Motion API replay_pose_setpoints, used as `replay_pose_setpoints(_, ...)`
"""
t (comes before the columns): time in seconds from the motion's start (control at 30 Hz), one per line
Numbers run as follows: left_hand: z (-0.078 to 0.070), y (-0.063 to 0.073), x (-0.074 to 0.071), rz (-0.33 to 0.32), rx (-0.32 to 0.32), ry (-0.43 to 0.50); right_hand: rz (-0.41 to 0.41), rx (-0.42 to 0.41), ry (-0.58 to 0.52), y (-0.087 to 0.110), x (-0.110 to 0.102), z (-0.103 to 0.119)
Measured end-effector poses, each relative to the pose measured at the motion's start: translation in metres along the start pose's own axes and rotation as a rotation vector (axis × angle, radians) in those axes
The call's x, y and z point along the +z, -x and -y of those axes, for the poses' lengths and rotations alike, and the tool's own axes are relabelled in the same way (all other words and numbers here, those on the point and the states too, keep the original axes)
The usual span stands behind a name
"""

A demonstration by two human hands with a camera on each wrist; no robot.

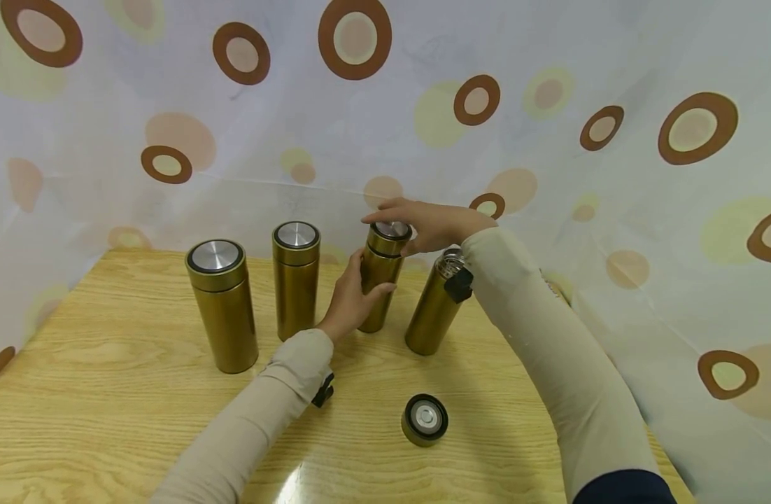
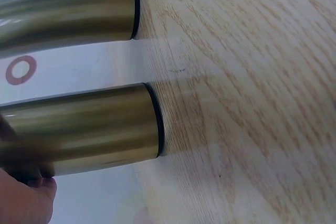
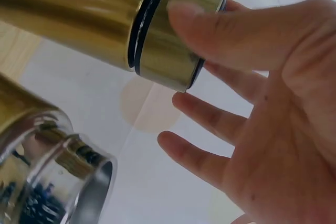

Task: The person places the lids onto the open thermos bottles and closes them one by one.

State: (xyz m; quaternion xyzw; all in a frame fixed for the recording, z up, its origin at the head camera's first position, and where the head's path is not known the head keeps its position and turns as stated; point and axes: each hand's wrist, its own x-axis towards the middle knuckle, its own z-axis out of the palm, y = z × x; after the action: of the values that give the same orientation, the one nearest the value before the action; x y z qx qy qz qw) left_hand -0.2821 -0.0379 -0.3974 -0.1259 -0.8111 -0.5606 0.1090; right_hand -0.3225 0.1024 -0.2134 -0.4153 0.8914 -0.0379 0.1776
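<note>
My left hand grips the body of a gold vacuum flask, which stands on the table. In the left wrist view that flask's lower body shows, the fingers mostly out of frame. My right hand holds the flask's gold lid from above, thumb on one side and fingers round the other. A narrow dark gap runs between lid and body. Just right of it stands a lidless flask, its steel neck bare. That neck lies below the held lid in the right wrist view.
Two more lidded gold flasks, one at far left and one nearer, stand left of the hands. A loose lid lies underside up on the wooden table. A patterned sheet hangs close behind.
</note>
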Motion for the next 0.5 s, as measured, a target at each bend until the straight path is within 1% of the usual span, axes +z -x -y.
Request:
replay_pose_setpoints(0.1, -0.0008, 0.0000, 0.0003, 0.000, -0.003, 0.001, 0.006, -0.004, 0.014, 0.0009, -0.0003, 0.0019)
replay_pose_setpoints(0.2, -0.0009, 0.0004, 0.0007, 0.001, -0.002, 0.003, -0.005, -0.002, 0.042, 0.0005, -0.0003, 0.0043)
replay_pose_setpoints(0.37, -0.0016, -0.0002, 0.0025, 0.001, 0.006, 0.007, -0.030, 0.041, 0.092, -0.0004, -0.0009, 0.0069)
replay_pose_setpoints(0.5, -0.0016, -0.0014, 0.0040, -0.001, 0.008, 0.007, -0.035, 0.075, 0.123, -0.0005, -0.0018, 0.0083)
